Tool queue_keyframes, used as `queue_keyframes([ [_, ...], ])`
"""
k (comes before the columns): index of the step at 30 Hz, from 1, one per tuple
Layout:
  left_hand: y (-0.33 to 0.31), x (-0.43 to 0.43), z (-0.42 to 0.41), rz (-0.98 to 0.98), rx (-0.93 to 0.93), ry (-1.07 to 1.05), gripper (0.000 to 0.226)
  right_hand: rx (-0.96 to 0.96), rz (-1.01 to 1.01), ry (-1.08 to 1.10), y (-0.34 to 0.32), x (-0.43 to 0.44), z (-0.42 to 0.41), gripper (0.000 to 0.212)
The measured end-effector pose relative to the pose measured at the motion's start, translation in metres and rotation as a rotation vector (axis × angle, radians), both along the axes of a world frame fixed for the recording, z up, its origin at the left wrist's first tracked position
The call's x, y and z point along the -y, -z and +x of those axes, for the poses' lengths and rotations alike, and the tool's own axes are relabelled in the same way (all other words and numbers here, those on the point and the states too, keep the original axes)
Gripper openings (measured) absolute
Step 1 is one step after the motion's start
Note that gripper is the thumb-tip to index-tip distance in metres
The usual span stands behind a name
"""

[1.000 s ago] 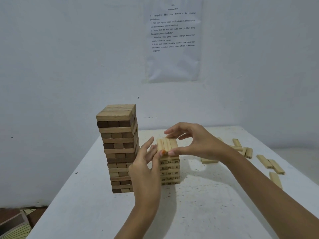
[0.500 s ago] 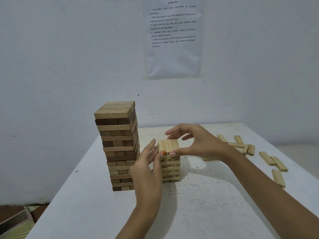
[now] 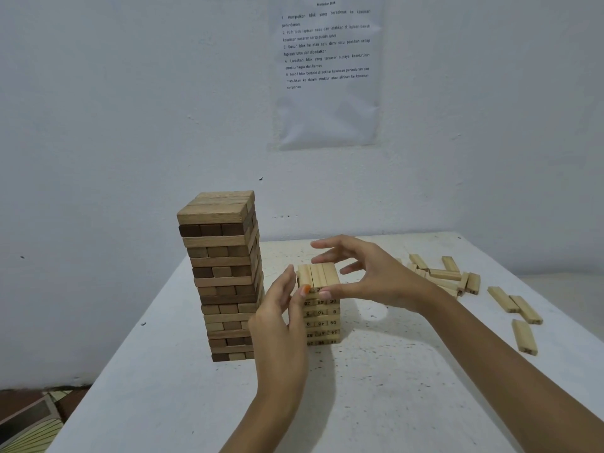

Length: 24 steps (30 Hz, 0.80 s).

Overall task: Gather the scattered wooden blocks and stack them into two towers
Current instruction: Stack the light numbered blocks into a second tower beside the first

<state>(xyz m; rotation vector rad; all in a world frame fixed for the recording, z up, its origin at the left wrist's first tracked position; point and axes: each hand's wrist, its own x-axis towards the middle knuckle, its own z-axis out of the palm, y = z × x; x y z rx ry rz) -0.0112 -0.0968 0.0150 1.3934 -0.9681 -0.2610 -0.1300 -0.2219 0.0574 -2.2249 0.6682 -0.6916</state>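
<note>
Squaring up the top layer (image 3: 318,274) of the short tower (image 3: 322,318), the left hand (image 3: 277,325) lies flat-fingered against its left side. The right hand (image 3: 376,276) hovers loose over it, only the thumb touching the front. Neither grips anything. It stands on the table (image 3: 392,403) just beside the tall tower (image 3: 225,276), loose blocks (image 3: 444,274) scattered to the right. Too hard a nudge could push the layer askew, and the left hand looks close enough to knock the tall tower.
</note>
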Motion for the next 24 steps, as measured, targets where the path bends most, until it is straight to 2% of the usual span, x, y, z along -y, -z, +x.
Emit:
queue_keyframes([
  [11, 0.001, -0.001, 0.002, -0.029, -0.039, 0.017, 0.046, 0.025, 0.052, -0.008, 0.003, -0.001, 0.001, 0.064],
  [15, 0.002, -0.001, 0.002, 0.003, -0.005, 0.021, 0.051, -0.006, 0.061, -0.004, 0.000, -0.004, -0.002, 0.077],
  [20, -0.002, -0.002, -0.002, 0.068, -0.039, 0.117, 0.049, -0.166, 0.117, 0.007, 0.001, -0.019, -0.013, 0.092],
  [24, -0.012, -0.005, -0.011, 0.095, -0.213, 0.225, 0.043, -0.135, 0.254, 0.074, 0.016, -0.039, -0.016, 0.069],
])
